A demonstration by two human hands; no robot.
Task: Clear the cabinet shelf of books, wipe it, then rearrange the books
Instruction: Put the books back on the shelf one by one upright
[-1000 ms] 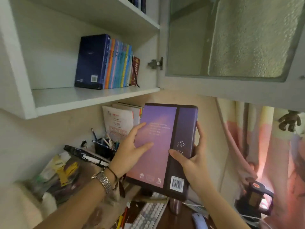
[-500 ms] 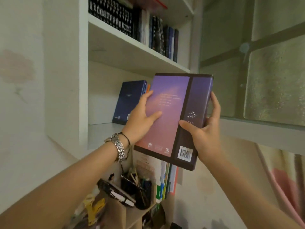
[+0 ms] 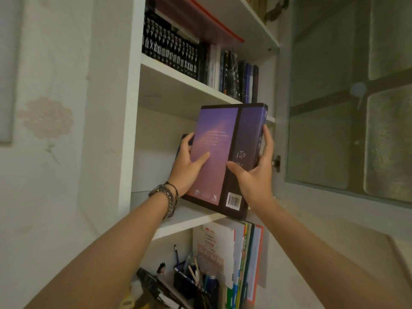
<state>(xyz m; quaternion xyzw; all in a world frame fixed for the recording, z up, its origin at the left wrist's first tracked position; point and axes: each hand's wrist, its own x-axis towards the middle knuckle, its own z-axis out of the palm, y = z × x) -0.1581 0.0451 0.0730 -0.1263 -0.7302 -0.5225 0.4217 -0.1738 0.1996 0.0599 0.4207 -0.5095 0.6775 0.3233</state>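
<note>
Purple book held upright at the front edge of the cabinet shelf.
Left hand grips its left side, thumb on the cover; right hand clasps the spine side. Its lower edge overlaps the shelf's front edge.

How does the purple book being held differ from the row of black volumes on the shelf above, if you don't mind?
The purple book is single, tilted and gripped by the left hand and right hand; the black volumes are many, upright and untouched. Its cover faces the camera; theirs show only spines. Both bear pale lettering.
</note>
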